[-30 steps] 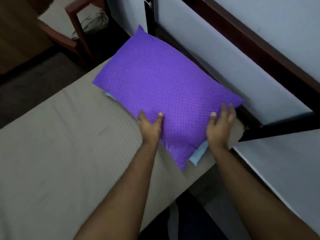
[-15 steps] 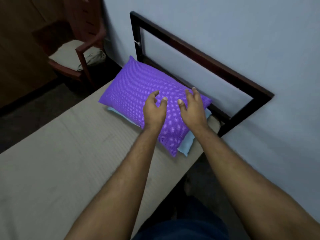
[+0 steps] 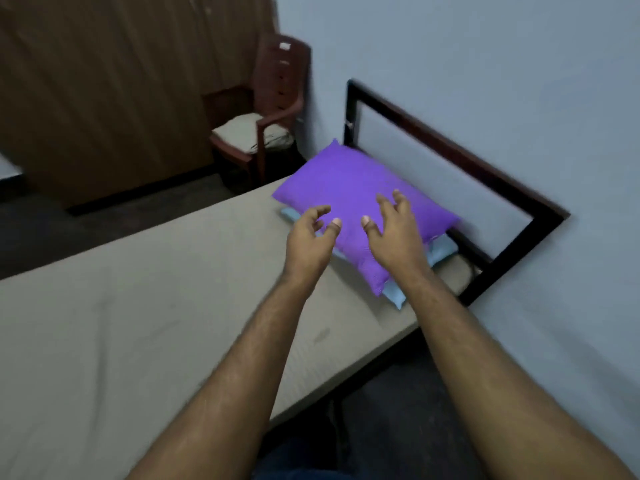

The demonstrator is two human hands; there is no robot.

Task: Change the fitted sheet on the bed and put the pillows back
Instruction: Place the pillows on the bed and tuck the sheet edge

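The purple pillow (image 3: 360, 206) lies on top of a light blue pillow (image 3: 394, 295) at the head of the bed (image 3: 145, 327), by the dark headboard (image 3: 460, 157); the left hand (image 3: 309, 242) and right hand (image 3: 394, 233) are above it, fingers loose and spread, holding nothing; a brown chair (image 3: 266, 119) stands in the corner.

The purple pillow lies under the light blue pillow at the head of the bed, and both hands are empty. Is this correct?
Not quite. In the head view the purple pillow lies on top of the light blue pillow, not under it. The rest holds: they are at the head of the bed, and the left hand and right hand are empty.
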